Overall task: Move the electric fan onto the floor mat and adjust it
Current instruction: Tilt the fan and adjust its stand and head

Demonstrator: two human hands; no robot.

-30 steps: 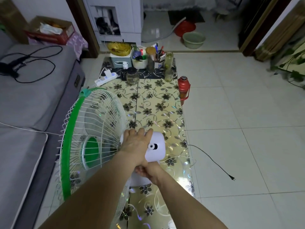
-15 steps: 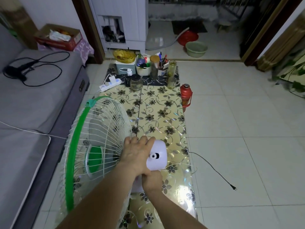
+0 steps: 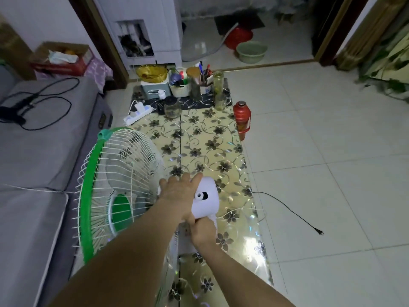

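Observation:
The electric fan (image 3: 115, 185) has a white wire cage with a green rim and a white motor housing (image 3: 207, 198). It stands over the near part of the shiny flower-patterned floor mat (image 3: 212, 147), its cage facing left toward the sofa. My left hand (image 3: 179, 193) lies on top of the motor housing and grips it. My right hand (image 3: 202, 231) is closed on the fan's neck just below the housing. The base of the fan is hidden by my arms. Its black power cord (image 3: 287, 209) trails right over the tiles, unplugged.
A grey sofa (image 3: 33, 156) runs along the left, close to the cage. At the mat's far end stand a power strip (image 3: 138, 113), a glass jar (image 3: 171, 107), containers and pens. A red thermos (image 3: 242, 120) stands at the mat's right edge. Pale floor tiles (image 3: 321, 151) spread to the right.
The view has tipped and shifted slightly, so the fan and my hands sit lower in the picture. Both hands keep the same hold on the fan.

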